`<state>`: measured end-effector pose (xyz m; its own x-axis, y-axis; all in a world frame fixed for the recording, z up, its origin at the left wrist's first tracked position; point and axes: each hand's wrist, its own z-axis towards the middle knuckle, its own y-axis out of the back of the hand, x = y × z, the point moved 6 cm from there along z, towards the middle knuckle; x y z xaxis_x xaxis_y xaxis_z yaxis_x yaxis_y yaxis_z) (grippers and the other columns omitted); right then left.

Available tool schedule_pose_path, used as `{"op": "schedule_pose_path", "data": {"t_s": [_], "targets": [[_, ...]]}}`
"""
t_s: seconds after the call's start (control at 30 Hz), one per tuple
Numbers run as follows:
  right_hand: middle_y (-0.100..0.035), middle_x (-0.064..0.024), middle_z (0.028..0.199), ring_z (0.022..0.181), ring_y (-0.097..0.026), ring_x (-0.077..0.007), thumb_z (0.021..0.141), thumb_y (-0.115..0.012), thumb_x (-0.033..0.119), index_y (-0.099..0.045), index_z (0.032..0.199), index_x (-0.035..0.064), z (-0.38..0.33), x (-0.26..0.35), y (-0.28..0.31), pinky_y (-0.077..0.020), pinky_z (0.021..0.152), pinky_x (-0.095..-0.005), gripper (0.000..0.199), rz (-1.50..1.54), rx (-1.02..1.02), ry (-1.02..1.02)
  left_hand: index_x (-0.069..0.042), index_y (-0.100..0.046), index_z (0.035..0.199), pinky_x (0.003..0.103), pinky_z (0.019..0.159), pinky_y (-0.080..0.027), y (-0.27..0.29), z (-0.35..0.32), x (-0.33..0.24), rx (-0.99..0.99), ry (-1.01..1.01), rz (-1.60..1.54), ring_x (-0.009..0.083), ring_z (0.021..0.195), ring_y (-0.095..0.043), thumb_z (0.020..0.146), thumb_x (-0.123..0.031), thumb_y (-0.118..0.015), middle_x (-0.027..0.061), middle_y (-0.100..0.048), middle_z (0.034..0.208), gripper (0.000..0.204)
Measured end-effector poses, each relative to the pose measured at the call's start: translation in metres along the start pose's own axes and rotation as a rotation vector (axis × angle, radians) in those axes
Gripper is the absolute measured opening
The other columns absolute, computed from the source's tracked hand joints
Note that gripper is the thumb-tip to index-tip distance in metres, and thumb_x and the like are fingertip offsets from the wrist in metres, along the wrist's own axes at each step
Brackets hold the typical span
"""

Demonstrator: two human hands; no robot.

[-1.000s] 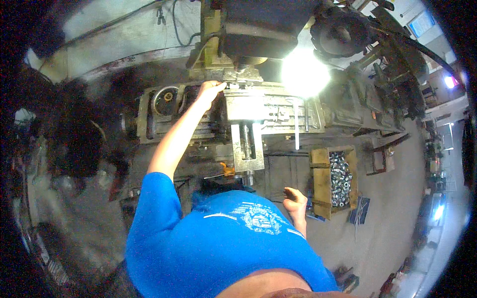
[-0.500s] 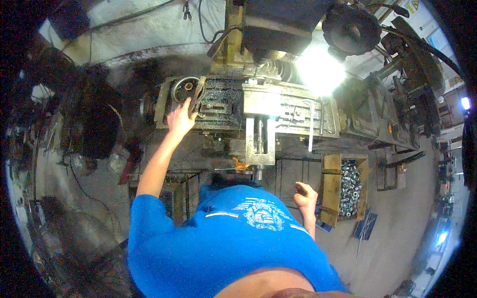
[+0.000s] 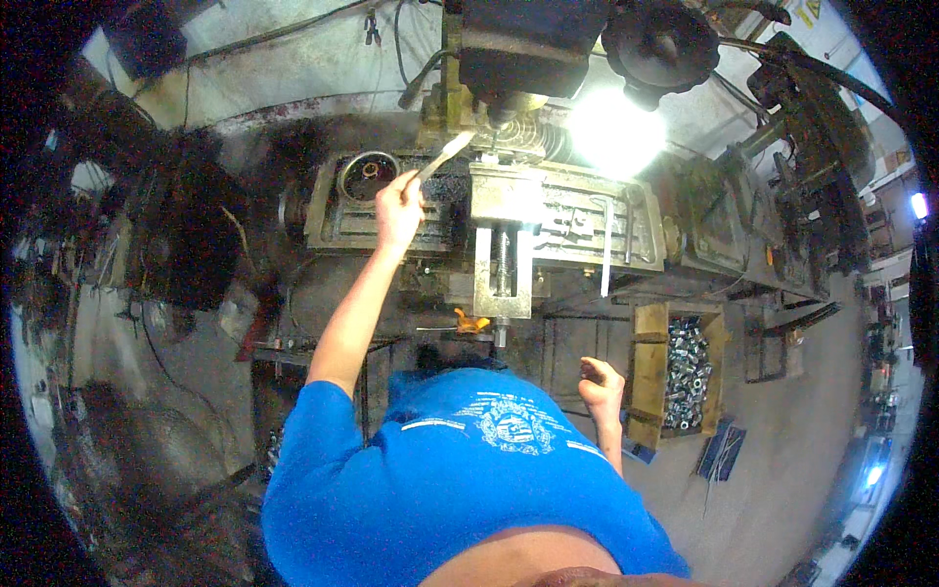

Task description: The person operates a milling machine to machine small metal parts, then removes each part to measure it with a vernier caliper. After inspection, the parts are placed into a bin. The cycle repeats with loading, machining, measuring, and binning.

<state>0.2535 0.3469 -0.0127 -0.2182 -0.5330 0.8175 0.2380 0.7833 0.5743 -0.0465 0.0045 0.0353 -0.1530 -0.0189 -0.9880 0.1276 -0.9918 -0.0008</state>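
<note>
My left hand (image 3: 400,209) is closed around the handle of what looks like a brush (image 3: 448,155). Its pale tip points up and right, toward the far end of a machine vise (image 3: 507,194). The vise is fixed across the metal machine table (image 3: 342,233). Left of this hand, a round metal-rimmed dish (image 3: 344,180) rests on the table with a small ring-like piece inside. My right hand (image 3: 601,387) hangs by my right side, fingers curled in. A dark spot shows at its fingertips, too small to name.
A long pale L-shaped bar (image 3: 606,256) lies across the table's front edge, right of the vise. An orange cloth-like thing (image 3: 470,321) sits below the vise. To the right stands a wooden crate (image 3: 646,382) of metal nuts (image 3: 688,372). Overhead hangs the dark machine head (image 3: 523,54).
My left hand has lifted the brush from beside the round dish and swung it rightward toward the vise. My right hand stays where it was. The view has shifted slightly.
</note>
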Motion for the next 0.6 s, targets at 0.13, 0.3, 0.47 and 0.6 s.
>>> {"op": "schedule_pose_path", "data": {"t_s": [0.13,0.3,0.47,0.6], "targets": [[-0.062,-0.0094,0.079,0.071,-0.060,-0.0167,0.059,-0.057,0.006,-0.063,0.095,0.0018,-0.001,-0.001,-0.001,-0.0471,0.067,-0.0268,0.037,0.034,-0.028,0.042,0.001,-0.061,0.101,0.024,0.045,-0.038,-0.027,0.005,-0.012,0.032,-0.114,0.138,0.0076,0.048,-0.047,0.086,-0.010,-0.052,0.0013,-0.051,0.056,0.021],[-0.062,-0.0095,0.079,0.072,-0.061,-0.0168,0.059,-0.056,0.004,-0.063,0.094,0.0016,-0.012,-0.007,-0.007,-0.0472,0.067,-0.0266,0.036,0.041,-0.019,0.036,-0.002,-0.063,0.099,0.028,0.051,-0.041,-0.029,0.015,0.001,0.040,-0.219,0.356,0.0150,0.051,-0.052,0.082,-0.012,-0.055,0.0096,-0.059,0.062,0.020],[-0.061,-0.0086,0.077,0.070,-0.060,-0.0159,0.059,-0.056,0.004,-0.063,0.094,0.0025,-0.009,0.007,-0.005,-0.0472,0.066,-0.0262,0.036,-0.024,-0.020,0.014,-0.004,-0.064,0.097,0.030,0.052,-0.042,-0.023,0.020,0.016,0.060,-0.180,0.437,0.0194,0.053,-0.055,0.081,-0.013,-0.056,0.0139,-0.061,0.067,0.020],[-0.062,-0.0080,0.078,0.071,-0.060,-0.0156,0.059,-0.055,0.004,-0.063,0.095,0.0029,-0.003,0.013,0.002,-0.0470,0.067,-0.0260,0.036,-0.018,-0.029,-0.025,-0.004,-0.064,0.096,0.030,0.053,-0.044,-0.010,0.021,0.014,0.051,-0.155,0.397,0.0209,0.055,-0.058,0.080,-0.013,-0.058,0.0160,-0.062,0.069,0.019]]}}
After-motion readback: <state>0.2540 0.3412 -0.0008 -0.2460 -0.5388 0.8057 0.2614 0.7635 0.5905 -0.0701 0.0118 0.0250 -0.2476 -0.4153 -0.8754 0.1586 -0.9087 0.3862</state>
